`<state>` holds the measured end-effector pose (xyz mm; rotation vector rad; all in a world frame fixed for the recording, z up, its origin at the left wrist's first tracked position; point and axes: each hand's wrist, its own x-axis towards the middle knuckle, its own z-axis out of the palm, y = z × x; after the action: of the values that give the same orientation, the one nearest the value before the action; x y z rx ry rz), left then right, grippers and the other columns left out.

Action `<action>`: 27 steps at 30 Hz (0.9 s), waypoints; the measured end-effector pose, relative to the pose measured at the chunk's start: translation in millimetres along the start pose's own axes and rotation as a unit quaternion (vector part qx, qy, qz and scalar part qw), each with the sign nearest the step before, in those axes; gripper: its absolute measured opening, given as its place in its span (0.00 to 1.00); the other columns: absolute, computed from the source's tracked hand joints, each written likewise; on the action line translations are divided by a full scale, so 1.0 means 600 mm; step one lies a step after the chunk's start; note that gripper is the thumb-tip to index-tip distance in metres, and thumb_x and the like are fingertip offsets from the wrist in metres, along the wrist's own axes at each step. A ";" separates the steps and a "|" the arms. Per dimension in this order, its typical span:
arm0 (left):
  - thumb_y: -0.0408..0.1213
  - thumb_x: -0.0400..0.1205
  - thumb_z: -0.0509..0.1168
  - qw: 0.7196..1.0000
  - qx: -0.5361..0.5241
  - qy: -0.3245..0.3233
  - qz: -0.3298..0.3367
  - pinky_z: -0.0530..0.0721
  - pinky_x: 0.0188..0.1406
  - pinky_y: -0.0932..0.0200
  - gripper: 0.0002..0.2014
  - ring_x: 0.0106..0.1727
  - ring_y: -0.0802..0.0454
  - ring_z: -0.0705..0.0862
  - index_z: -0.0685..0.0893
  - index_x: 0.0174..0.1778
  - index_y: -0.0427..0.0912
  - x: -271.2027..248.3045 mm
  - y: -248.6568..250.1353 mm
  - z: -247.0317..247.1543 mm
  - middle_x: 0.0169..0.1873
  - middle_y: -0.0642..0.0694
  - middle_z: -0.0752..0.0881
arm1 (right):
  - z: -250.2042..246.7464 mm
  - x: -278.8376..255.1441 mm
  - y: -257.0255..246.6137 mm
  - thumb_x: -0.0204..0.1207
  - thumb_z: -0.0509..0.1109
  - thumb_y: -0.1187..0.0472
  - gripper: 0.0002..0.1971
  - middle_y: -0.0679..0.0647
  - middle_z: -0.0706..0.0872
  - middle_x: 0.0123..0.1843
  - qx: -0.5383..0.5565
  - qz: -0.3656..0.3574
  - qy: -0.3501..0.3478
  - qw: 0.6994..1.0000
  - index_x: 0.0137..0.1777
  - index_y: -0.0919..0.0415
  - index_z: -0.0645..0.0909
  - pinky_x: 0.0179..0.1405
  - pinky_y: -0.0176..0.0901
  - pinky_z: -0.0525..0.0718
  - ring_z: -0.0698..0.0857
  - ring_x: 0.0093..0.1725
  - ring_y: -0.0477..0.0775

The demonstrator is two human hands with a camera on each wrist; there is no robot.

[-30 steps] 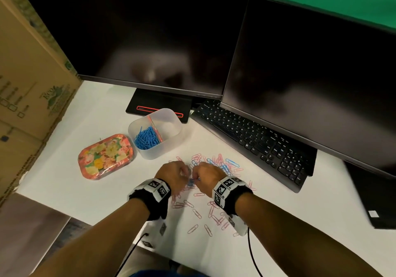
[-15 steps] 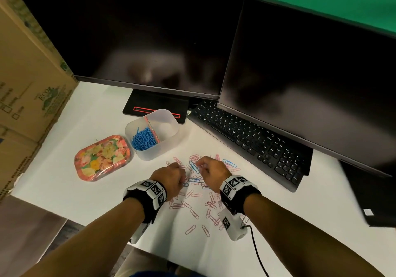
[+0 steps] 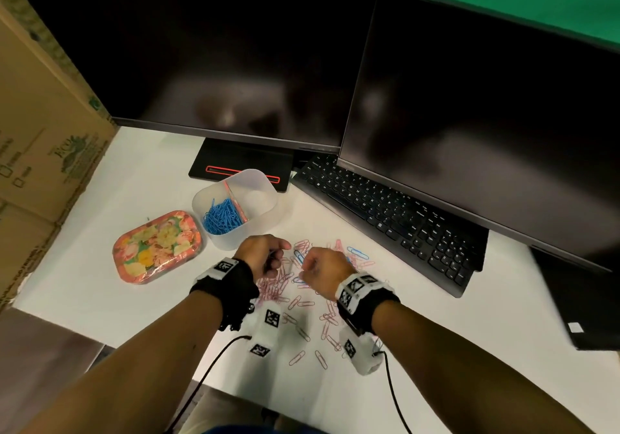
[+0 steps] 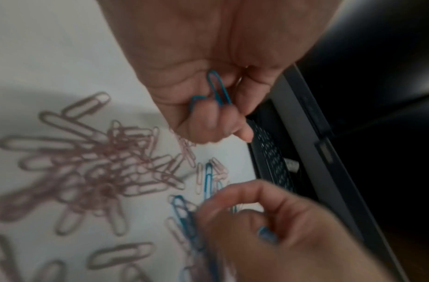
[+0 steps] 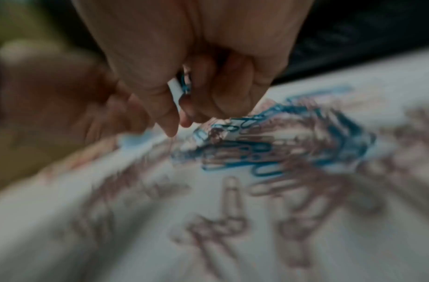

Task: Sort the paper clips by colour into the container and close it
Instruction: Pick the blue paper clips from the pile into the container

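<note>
While both hands [image 3: 265, 255] grip blue clips [image 4: 219, 89], pink scattered

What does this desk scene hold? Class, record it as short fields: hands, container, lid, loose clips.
Left hand: holds blue clips in curled fingers
Right hand: grips blue clips
Container: open, divider inside, blue clips in left compartment, right one looks empty
Lid: floral, on desk left of container
Loose clips: mostly pink, few blue, on desk
</note>
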<state>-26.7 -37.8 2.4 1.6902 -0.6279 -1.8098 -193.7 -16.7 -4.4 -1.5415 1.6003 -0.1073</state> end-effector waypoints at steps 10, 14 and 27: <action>0.35 0.75 0.68 0.855 0.486 0.032 0.182 0.76 0.38 0.63 0.04 0.39 0.50 0.82 0.84 0.37 0.50 0.018 0.001 0.026 0.32 0.54 0.83 | 0.016 -0.010 0.007 0.76 0.64 0.59 0.05 0.52 0.83 0.52 -0.184 -0.076 0.020 0.980 0.42 0.47 0.77 0.46 0.44 0.81 0.85 0.50 0.62; 0.41 0.77 0.67 0.737 0.631 0.017 0.239 0.77 0.46 0.62 0.08 0.51 0.50 0.83 0.87 0.48 0.56 0.030 -0.005 0.048 0.49 0.51 0.86 | -0.005 -0.017 0.026 0.75 0.66 0.60 0.06 0.50 0.86 0.46 -0.089 -0.054 0.045 0.994 0.39 0.48 0.79 0.43 0.41 0.83 0.86 0.45 0.57; 0.37 0.81 0.61 0.686 0.691 0.010 0.226 0.81 0.50 0.54 0.07 0.54 0.44 0.83 0.80 0.53 0.46 0.031 -0.013 0.038 0.54 0.44 0.83 | -0.042 -0.005 0.052 0.72 0.74 0.66 0.11 0.55 0.89 0.54 0.215 0.039 0.068 0.973 0.40 0.45 0.87 0.62 0.41 0.83 0.87 0.55 0.54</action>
<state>-50.5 -46.1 -14.7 1.9528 -2.5589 -0.7678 -233.7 -19.7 -6.6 -1.1538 1.6113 -0.4937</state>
